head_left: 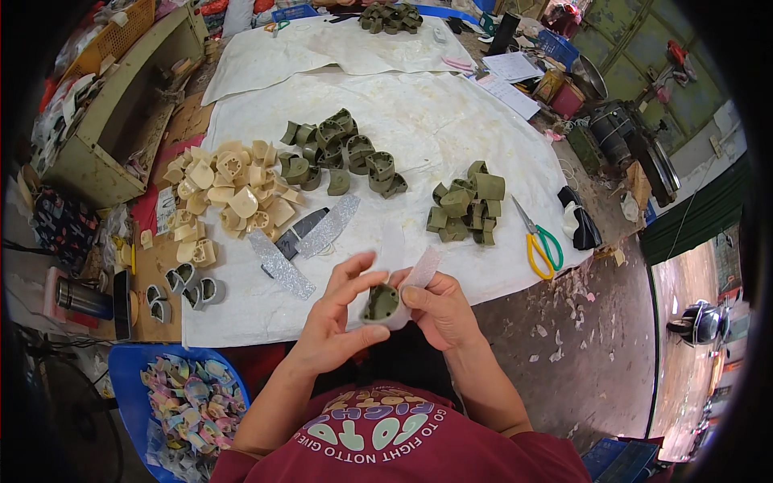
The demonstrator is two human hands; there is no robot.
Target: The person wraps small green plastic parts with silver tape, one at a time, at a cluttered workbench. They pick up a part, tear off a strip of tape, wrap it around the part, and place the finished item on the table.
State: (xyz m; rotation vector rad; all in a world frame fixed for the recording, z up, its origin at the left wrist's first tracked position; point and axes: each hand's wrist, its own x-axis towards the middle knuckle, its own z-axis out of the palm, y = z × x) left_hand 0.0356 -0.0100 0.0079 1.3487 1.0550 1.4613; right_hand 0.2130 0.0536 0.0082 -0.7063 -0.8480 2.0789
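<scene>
I see olive plastic part (pixel 381 303) pinched between both hands (pixel 386 310) off surface's near edge; glitter strip (pixel 420 274) rising up-right from right hand (pixel 439 310), left hand (pixel 334 322) cupping part.

On the white cloth (pixel 451 121) lie a heap of cream plastic pieces (pixel 229 193), two clusters of olive-green pieces (pixel 342 153) (pixel 467 211), glittery silver strips (pixel 310 245) and yellow-and-green scissors (pixel 541 244). A blue basket (pixel 129 378) of pastel-coloured bits sits lower left, near a steel flask (pixel 83 299).
</scene>
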